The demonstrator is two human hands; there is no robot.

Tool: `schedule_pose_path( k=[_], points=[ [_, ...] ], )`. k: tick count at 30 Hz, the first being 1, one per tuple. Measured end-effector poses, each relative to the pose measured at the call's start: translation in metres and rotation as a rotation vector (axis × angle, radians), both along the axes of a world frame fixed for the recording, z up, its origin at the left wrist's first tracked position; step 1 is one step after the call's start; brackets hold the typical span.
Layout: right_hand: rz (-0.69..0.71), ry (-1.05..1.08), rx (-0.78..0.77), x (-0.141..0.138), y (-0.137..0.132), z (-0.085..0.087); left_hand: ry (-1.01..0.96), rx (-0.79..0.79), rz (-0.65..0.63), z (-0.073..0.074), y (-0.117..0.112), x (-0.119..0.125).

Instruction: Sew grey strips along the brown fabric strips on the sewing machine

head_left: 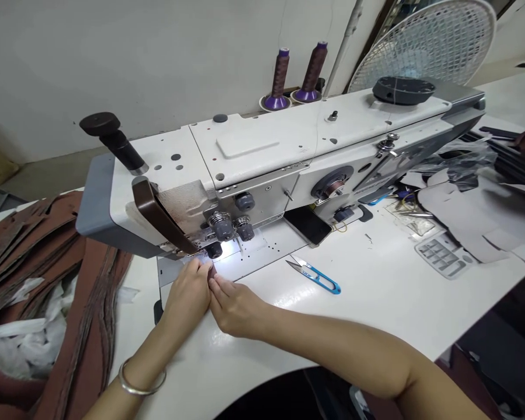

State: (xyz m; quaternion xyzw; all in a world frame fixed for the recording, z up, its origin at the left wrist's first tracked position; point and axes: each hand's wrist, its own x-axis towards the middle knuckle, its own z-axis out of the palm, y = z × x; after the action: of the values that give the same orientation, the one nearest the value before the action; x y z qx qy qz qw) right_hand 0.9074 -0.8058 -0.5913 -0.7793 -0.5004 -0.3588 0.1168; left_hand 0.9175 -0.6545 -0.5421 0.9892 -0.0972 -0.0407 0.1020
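Just in front of the needle area of a white sewing machine [254, 151], my two hands meet with their fingertips together. My left hand [189, 291] is closed, its fingers pinched at the edge of a small brown piece of material [211, 273]. From the other side, my right hand [238, 306] pinches the same piece. Most of the piece is hidden by my fingers. A lamp lights the machine's bed [262, 251] beside them. Blue-handled thread snips [317, 275] lie to the right of my right hand.
Stacked reddish-brown strips [98, 303] and white crumpled material [30, 338] are at left. A dark phone [308, 224] lies under the machine arm. Two brown thread cones [280, 79] stand behind. Grey cut pieces [459, 210] and a slotted plate [444, 255] lie right, a fan [433, 46] beyond.
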Motion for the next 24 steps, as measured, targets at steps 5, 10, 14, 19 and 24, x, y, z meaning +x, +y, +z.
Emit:
schedule_pose_path(
  k=[5,10,14,19,24],
  points=[
    [0.028,0.038,-0.087,-0.009,-0.003,-0.001,-0.201,-0.102,-0.143,-0.012,0.022,-0.003],
    [-0.01,0.043,-0.048,-0.01,-0.002,0.003,-0.216,-0.171,-0.252,-0.01,0.028,-0.001],
    [-0.007,0.067,-0.051,-0.005,0.0,0.006,-0.169,-0.115,-0.272,-0.004,0.025,0.002],
    [-0.007,0.106,-0.044,-0.002,0.0,0.005,-0.179,-0.064,-0.299,-0.003,0.024,0.006],
    [-0.006,0.03,-0.024,-0.003,0.002,0.001,-0.15,-0.055,-0.304,-0.001,0.023,0.009]
  ],
)
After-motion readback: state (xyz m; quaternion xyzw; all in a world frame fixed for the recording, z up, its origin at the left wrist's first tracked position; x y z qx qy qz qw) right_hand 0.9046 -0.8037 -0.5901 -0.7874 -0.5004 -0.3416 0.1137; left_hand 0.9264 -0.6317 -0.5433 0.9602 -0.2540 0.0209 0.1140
